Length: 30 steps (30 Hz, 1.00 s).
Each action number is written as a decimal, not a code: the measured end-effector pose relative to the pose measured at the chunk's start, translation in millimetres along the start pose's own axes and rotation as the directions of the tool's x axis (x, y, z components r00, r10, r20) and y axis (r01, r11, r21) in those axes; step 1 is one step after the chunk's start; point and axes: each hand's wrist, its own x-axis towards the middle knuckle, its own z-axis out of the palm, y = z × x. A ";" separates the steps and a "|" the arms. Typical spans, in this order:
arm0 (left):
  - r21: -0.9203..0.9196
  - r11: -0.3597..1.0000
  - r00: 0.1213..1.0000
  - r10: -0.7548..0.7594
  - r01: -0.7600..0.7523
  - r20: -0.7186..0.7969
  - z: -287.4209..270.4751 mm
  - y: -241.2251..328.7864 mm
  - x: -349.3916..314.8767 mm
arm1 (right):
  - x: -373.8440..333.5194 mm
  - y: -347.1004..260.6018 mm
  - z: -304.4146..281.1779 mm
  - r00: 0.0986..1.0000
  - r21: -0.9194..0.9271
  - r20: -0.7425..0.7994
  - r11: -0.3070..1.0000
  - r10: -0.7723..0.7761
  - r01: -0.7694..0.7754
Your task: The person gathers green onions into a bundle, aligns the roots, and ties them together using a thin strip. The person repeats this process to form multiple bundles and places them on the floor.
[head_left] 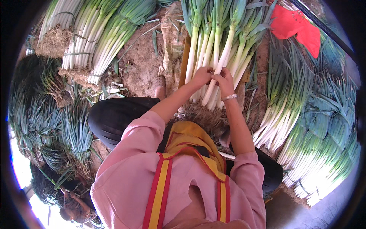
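A row of green onions lies in front of me, with white stalks toward me and green leaves pointing away. One thick green onion rests slantwise on top of the others. My left hand has its fingers closed at the left side of this stalk. Opposite it, my right hand pinches the same stalk from the right, with a light band around the wrist. The fingertips of both hands nearly meet, and whatever thin piece may be between them is too small to make out.
Tied bundles of green onions lie at the upper left, roots toward me. More loose stalks and stacked bundles fill the right. A red cloth and a black bar are at the upper right. Dark leafy heaps line the left.
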 end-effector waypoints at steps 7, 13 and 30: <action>0.448 0.894 1.000 0.019 -0.023 0.014 -31.7 20.0 -14.5 | 22.5 9.0 -12.6 0.991 -0.689 0.095 0.725 0.089 0.001; 0.654 0.756 1.000 0.024 -0.022 0.005 -30.4 27.6 -21.3 | 20.8 0.5 3.2 0.981 -0.945 -0.019 0.318 0.193 -0.081; 0.150 0.987 0.969 -0.009 0.048 -0.249 -39.6 -3.7 -7.1 | 67.2 19.1 -109.9 0.762 -0.819 -0.170 0.519 -0.625 0.243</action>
